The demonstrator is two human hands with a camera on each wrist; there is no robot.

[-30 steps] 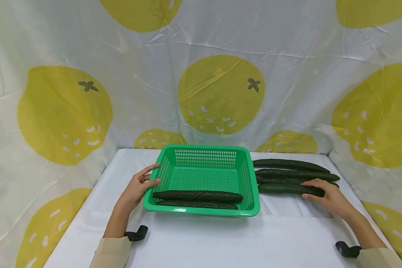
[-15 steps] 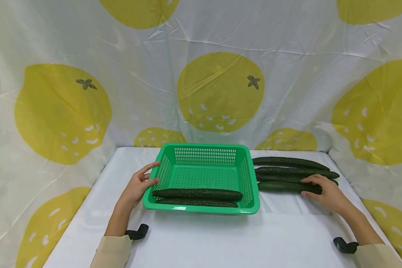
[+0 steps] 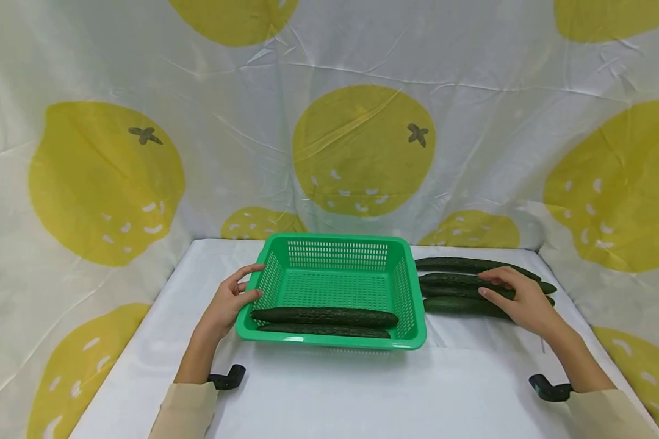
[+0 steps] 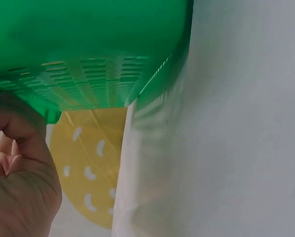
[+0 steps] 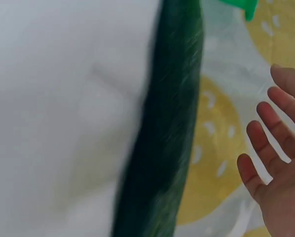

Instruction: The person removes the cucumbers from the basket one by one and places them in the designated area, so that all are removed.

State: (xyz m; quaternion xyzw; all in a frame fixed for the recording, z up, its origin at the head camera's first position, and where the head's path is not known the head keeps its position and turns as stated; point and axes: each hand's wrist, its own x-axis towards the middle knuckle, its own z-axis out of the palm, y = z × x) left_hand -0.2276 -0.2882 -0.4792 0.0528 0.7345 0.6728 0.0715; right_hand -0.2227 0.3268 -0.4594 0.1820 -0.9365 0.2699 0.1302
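At the left end of a green plastic basket (image 3: 329, 342), my left hand (image 3: 226, 302) grips the rim between thumb and fingers. The left wrist view has the same hand (image 4: 26, 182) bent up beside the basket's slotted wall. Two dark green cucumbers (image 3: 324, 316) lie side by side along the basket's near wall. My right hand (image 3: 524, 305) hovers over several cucumbers on the table, holding nothing. Its fingers are spread and apart from the near cucumber (image 5: 167, 108) in the right wrist view. Behind that one lie the middle cucumbers (image 3: 447, 281) and a far cucumber (image 3: 461, 264).
White cloth covers the table (image 3: 362, 396). A curtain (image 3: 472, 152) printed with yellow lemons hangs behind and at both sides. The loose cucumbers' left ends lie close against the basket's right side. Each wrist wears a small black camera (image 3: 550, 388).
My right hand has let go of the near cucumber, risen, and shifted left and away from me over the cucumbers. My left hand and the basket stay in place.
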